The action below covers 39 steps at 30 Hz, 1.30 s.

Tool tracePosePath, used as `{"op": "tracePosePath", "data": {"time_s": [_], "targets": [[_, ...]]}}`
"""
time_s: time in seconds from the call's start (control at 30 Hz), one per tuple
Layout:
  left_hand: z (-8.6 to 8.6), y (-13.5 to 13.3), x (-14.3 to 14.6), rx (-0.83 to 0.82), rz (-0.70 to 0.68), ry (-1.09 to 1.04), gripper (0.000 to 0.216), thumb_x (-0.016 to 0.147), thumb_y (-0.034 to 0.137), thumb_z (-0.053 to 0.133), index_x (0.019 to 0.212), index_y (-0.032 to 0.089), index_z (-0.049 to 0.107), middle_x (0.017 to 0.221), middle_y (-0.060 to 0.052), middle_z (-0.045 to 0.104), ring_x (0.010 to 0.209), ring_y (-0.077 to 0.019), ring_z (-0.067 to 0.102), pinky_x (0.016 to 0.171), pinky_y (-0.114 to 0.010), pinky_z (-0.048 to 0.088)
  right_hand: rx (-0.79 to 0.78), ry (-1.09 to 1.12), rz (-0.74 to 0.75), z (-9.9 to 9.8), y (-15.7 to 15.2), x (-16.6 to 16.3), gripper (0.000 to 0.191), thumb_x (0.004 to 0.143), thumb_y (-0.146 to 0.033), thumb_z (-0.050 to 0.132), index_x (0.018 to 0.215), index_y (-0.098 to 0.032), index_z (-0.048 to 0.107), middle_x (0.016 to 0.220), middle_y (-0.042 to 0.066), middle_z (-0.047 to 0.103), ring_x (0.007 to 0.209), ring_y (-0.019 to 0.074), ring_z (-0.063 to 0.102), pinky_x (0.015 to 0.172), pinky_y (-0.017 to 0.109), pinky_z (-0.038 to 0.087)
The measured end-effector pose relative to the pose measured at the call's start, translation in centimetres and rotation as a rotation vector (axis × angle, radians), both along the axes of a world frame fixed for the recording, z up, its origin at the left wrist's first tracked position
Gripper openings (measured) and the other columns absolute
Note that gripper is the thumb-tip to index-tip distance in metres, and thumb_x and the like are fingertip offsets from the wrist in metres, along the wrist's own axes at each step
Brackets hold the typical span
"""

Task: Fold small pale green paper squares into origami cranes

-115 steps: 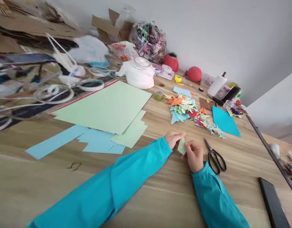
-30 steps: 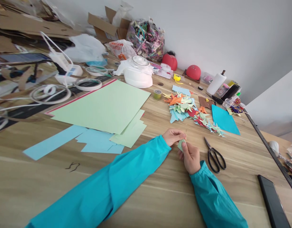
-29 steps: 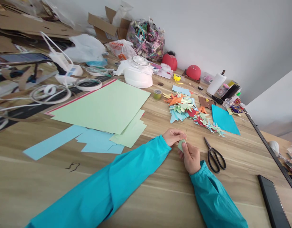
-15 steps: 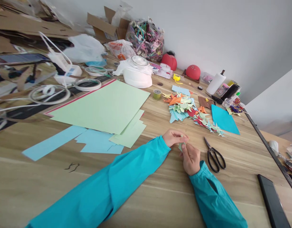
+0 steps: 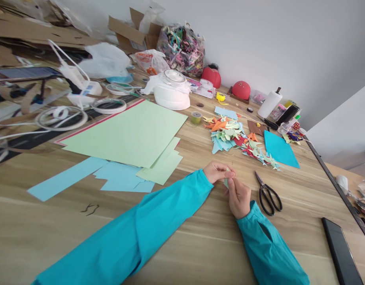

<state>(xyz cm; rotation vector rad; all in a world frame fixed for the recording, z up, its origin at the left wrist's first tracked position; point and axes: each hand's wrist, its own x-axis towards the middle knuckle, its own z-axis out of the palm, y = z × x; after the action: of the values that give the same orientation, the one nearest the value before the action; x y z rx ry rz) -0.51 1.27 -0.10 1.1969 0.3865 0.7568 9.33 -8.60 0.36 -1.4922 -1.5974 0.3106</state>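
Between my fingertips is a small folded piece of pale green paper [image 5: 226,183], mostly covered by the hands. My left hand [image 5: 218,172] pinches its upper end with thumb and fingers. From the right, my right hand [image 5: 239,197] is closed on the same piece, thumb pressed against it. Black-handled scissors [image 5: 267,194] lie just right of my right hand, blades pointing away. Beyond the hands spreads a pile of folded paper cranes [image 5: 229,132] in orange, green, blue and red.
Large green paper sheets [image 5: 129,134] and blue paper pieces [image 5: 120,176] lie to the left. A turquoise sheet [image 5: 280,149] is at the right, a dark phone [image 5: 342,249] near the right edge. A thread spool [image 5: 196,117] and a white cloth-like bundle [image 5: 172,95] stand farther back.
Both hands stay in nearly the same place. The right thumb and fingers have shifted slightly on the green paper, and a little less of it shows.
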Motion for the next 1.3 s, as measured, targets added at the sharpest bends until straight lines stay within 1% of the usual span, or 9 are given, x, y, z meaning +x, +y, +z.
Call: {"op": "tracePosePath", "data": {"time_s": [0.2, 0.47, 0.67, 0.77, 0.83, 1.0, 1.07, 1.17, 1.3], "targets": [[-0.6, 0.4, 0.0, 0.042, -0.051, -0.024, 0.031, 0.06, 0.039, 0.069, 0.055, 0.01, 0.065, 0.065, -0.005, 0.061, 0.062, -0.012, 0.055, 0.062, -0.026, 0.044, 0.055, 0.018, 0.03, -0.3, 0.1, 0.2, 0.034, 0.087, -0.028, 0.039, 0.057, -0.017, 0.052, 0.047, 0.0, 0.052, 0.043, 0.0108, 0.049, 0.048, 0.023, 0.038], [-0.2, -0.1, -0.1, 0.005, 0.015, 0.012, 0.033, 0.064, 0.041, 0.066, 0.054, 0.009, 0.065, 0.062, -0.005, 0.062, 0.06, -0.012, 0.056, 0.06, -0.025, 0.044, 0.021, 0.051, 0.028, -0.1, 0.0, 0.2, 0.034, 0.087, -0.027, 0.039, 0.058, -0.017, 0.053, 0.047, -0.001, 0.052, 0.042, 0.0105, 0.05, 0.048, 0.023, 0.038], [-0.4, -0.5, 0.1, -0.146, 0.026, 0.042, 0.036, 0.064, 0.045, 0.064, 0.059, 0.009, 0.064, 0.052, -0.003, 0.059, 0.047, -0.0121, 0.054, 0.048, -0.025, 0.043, -0.048, 0.098, 0.058, 0.1, 0.2, 0.2, 0.037, 0.088, -0.03, 0.038, 0.058, -0.016, 0.055, 0.048, 0.0, 0.053, 0.044, 0.0111, 0.051, 0.049, 0.024, 0.039], [-0.6, -0.5, 0.3, -0.177, 0.114, 0.059, 0.037, 0.063, 0.047, 0.064, 0.058, 0.01, 0.064, 0.055, -0.003, 0.061, 0.047, -0.0115, 0.054, 0.048, -0.024, 0.042, -0.132, 0.176, 0.085, 0.0, 0.5, 0.2, 0.024, 0.082, -0.034, 0.049, 0.077, -0.015, 0.062, 0.047, -0.002, 0.054, 0.042, 0.0114, 0.05, 0.045, 0.023, 0.038], [-0.6, -0.4, 0.4, -0.153, 0.178, 0.062, 0.036, 0.061, 0.046, 0.066, 0.057, 0.01, 0.064, 0.06, -0.003, 0.063, 0.051, -0.0102, 0.054, 0.05, -0.023, 0.043, -0.163, 0.236, 0.057, -0.2, 0.7, 0.2, 0.024, 0.076, -0.036, 0.057, 0.085, -0.015, 0.062, 0.046, -0.003, 0.055, 0.041, 0.0115, 0.049, 0.042, 0.022, 0.037], [-0.4, -0.3, 0.5, -0.119, 0.281, 0.101, 0.034, 0.056, 0.044, 0.07, 0.054, 0.011, 0.063, 0.05, 0.0, 0.056, 0.048, -0.0073, 0.049, 0.049, -0.021, 0.04, -0.11, 0.573, -0.037, -0.3, 1.0, 0.3, 0.023, 0.077, -0.037, 0.055, 0.069, -0.015, 0.057, 0.054, 0.0, 0.06, 0.04, 0.0101, 0.049, 0.04, 0.022, 0.039], [-0.3, -0.4, 0.4, -0.097, 0.271, 0.111, 0.033, 0.052, 0.042, 0.072, 0.053, 0.01, 0.062, 0.051, 0.0, 0.056, 0.05, -0.0079, 0.05, 0.051, -0.022, 0.04, -0.047, 0.694, -0.055, -0.2, 1.2, 0.5, 0.02, 0.075, -0.035, 0.058, 0.071, -0.016, 0.055, 0.059, 0.0, 0.061, 0.038, 0.0087, 0.048, 0.038, 0.022, 0.038], [-0.2, -0.5, 0.4, -0.038, 0.191, 0.116, 0.033, 0.05, 0.041, 0.073, 0.055, 0.01, 0.063, 0.056, -0.001, 0.058, 0.05, -0.0084, 0.05, 0.05, -0.023, 0.04, 0.02, 0.803, -0.081, -0.3, 1.4, 0.9, 0.018, 0.072, -0.032, 0.063, 0.072, -0.015, 0.054, 0.055, -0.002, 0.06, 0.036, 0.0074, 0.045, 0.037, 0.02, 0.036], [-0.2, -0.8, 0.4, 0.09, 0.117, 0.135, 0.031, 0.052, 0.038, 0.073, 0.052, 0.01, 0.06, 0.056, -0.001, 0.057, 0.052, -0.0082, 0.049, 0.051, -0.022, 0.038, -0.003, 0.934, -0.102, -0.8, 1.7, 1.6, 0.017, 0.07, -0.03, 0.065, 0.073, -0.015, 0.058, 0.048, -0.003, 0.056, 0.036, 0.0072, 0.044, 0.036, 0.019, 0.032]]}}
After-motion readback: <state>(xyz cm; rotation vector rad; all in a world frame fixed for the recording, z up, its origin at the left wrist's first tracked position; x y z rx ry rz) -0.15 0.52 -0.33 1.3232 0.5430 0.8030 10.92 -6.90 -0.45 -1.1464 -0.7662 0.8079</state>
